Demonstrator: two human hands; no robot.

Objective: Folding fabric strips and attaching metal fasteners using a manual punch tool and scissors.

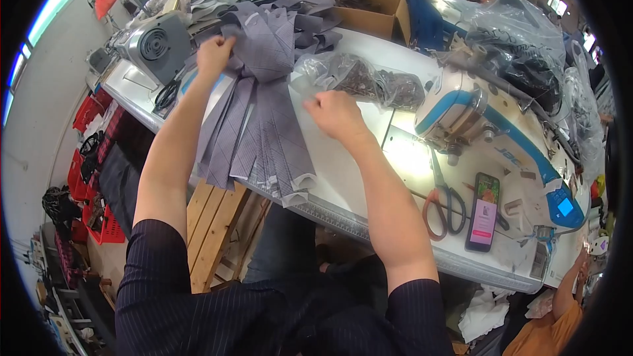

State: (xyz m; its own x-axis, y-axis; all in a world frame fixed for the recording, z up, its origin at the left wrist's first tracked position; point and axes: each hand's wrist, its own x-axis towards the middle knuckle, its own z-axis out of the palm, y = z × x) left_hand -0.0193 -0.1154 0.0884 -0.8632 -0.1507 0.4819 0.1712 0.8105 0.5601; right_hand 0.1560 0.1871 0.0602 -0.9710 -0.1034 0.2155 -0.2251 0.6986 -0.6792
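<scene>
A bundle of grey checked fabric strips (267, 59) lies on the white sewing table (341, 178), knotted or gathered near its middle, its long tails hanging over the front edge. My left hand (215, 57) pinches a piece of grey fabric at the bundle's upper left. To the right of the bundle, my right hand (336, 113) is raised with its fingers curled. A blurred greyish patch shows at its fingertips, and I cannot tell whether it is held. Behind that hand lies a clear plastic bag (356, 76) with dark brown contents.
At right stands a Jack sewing machine (460, 109). Scissors (442, 202) and a lit smartphone (483, 212) lie before it. A cardboard box (368, 10) is at the back, a grey machine (153, 47) at left. Below are a wooden bench (215, 227) and red baskets (106, 225). Another person's arm (568, 282) shows lower right.
</scene>
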